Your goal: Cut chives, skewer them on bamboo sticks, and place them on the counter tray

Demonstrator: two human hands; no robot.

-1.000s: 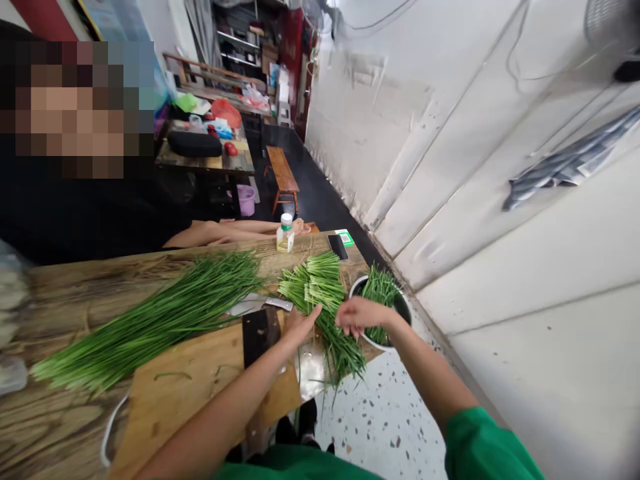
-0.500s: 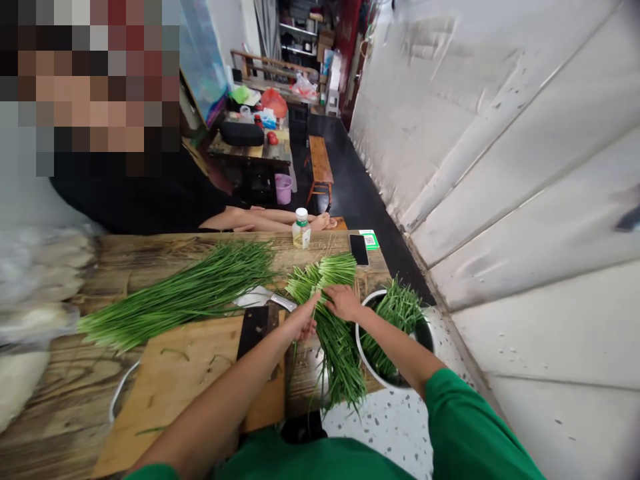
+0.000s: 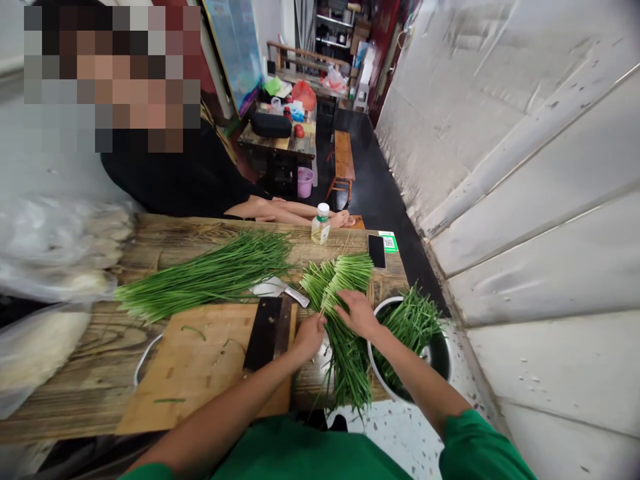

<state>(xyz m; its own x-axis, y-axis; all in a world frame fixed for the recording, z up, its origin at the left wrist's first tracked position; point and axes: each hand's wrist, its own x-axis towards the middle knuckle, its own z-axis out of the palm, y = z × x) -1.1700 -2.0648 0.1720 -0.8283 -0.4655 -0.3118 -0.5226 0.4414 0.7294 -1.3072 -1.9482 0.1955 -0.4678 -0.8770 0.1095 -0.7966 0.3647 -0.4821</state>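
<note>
A bunch of garlic chives [image 3: 349, 363] lies on the table, pale cut ends away from me and dark leaves hanging over the near edge. My right hand [image 3: 359, 313] rests on the upper stalks with its fingers curled over them. Beside the bunch, my left hand [image 3: 310, 335] is closed, its fingertips pinching a thin strand against the stalks; what exactly the strand is cannot be made out. A knife [image 3: 280, 288] lies just beyond my left hand. More chives fill the metal pot [image 3: 447, 383] at the right, and a larger loose pile [image 3: 210, 273] lies to the left.
A wooden cutting board [image 3: 200, 373] carries a dark cleaver [image 3: 263, 333]. A bottle [image 3: 321, 225] and a phone [image 3: 377, 251] stand and lie along the far table edge. Bagged goods [image 3: 50, 347] sit at the left. Another person in black [image 3: 175, 177] sits across the table.
My left hand has moved slightly down and closed beside the stalks, away from my right hand. My right hand stays on the bunch. The view has shifted a little to the left.
</note>
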